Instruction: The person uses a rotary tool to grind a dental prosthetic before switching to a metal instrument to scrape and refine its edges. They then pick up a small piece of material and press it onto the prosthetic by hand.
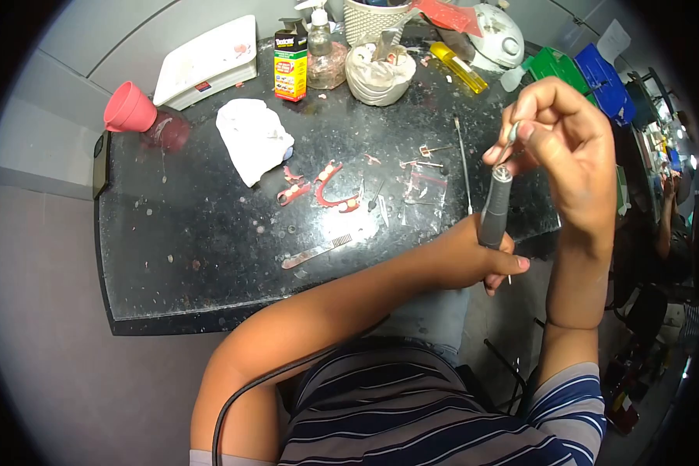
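Note:
My left hand [499,266], at the end of the arm reaching across the table's front, is wrapped round a dark rotary handpiece [498,203] that stands nearly upright. A thin metal pin [509,280] shows below the fingers. Just above the handpiece's metal end, my right hand [563,144] pinches a small pale piece [514,131] between thumb and fingers; its kind is not clear. Pink denture pieces [335,200] with tooth-coloured parts lie on the black table [186,256]. Near them are several small burs [425,164] and a small clear plastic bag [429,186].
A comb-ended metal tool [318,252], a long thin tool [463,167] and a white cloth [255,138] lie on the table. Along the back stand a pink cup [130,107], white tray [210,66], yellow box [290,68], pump bottle [326,62] and plaster-covered bowl [379,78]. A black cable [233,400] crosses my left arm.

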`<action>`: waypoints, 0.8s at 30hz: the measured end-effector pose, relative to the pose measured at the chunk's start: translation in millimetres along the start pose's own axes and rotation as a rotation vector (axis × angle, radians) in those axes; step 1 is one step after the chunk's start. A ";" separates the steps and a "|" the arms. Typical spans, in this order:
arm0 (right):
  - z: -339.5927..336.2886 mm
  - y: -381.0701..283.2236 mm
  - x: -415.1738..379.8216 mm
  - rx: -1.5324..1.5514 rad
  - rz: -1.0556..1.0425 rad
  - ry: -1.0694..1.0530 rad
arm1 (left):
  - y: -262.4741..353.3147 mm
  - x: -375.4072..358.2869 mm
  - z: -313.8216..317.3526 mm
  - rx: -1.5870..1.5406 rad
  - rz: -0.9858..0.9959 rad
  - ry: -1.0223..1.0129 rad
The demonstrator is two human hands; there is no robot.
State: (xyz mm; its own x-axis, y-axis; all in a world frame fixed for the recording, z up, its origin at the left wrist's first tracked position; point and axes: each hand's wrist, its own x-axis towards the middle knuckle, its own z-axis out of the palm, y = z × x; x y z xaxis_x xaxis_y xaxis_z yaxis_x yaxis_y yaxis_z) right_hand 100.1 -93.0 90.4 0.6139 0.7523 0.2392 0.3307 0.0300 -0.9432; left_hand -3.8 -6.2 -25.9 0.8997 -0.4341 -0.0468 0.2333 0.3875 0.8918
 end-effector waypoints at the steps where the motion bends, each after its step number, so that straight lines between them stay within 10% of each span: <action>1: 2.9 -1.6 -4.7 0.020 0.007 0.026 | -1.2 0.3 0.7 0.005 0.001 -0.006; 24: 6.3 -25.8 -21.1 -0.061 -0.026 0.060 | -4.0 1.7 4.1 0.046 -0.027 0.018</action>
State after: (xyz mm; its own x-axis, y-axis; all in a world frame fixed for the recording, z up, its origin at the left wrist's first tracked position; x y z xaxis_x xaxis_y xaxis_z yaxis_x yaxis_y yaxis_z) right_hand 74.1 -105.5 108.2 0.6457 0.7110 0.2786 0.3893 0.0074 -0.9211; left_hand -4.7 -11.8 -27.6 0.8998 -0.4292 -0.0787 0.2410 0.3383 0.9097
